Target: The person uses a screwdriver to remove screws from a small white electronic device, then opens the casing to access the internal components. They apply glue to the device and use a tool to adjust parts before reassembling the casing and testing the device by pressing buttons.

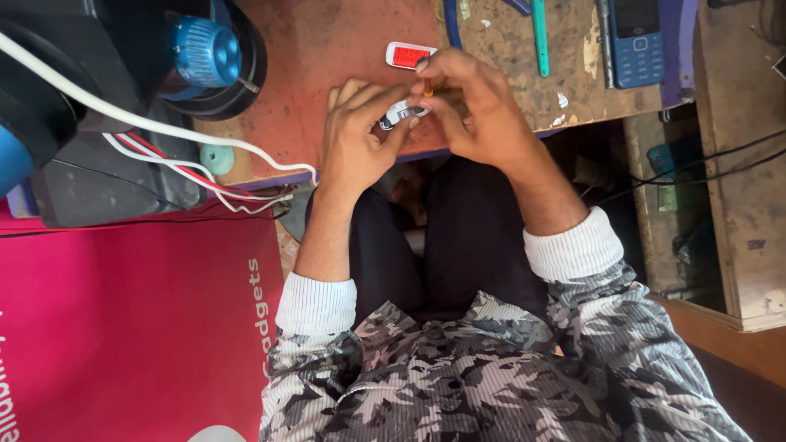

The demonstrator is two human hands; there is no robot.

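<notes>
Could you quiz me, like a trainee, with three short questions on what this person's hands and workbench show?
1. True or false: both hands meet on one small white and dark part.
2. Which thing lies on the bench just beyond the hands? A) a small white and red piece B) a coffee mug C) a hammer
3. Fill in: near the bench's far right lies a blue keypad ____.

Key
1. True: the left hand and right hand pinch it between their fingers.
2. A, the white and red piece on the workbench.
3. phone.
</notes>
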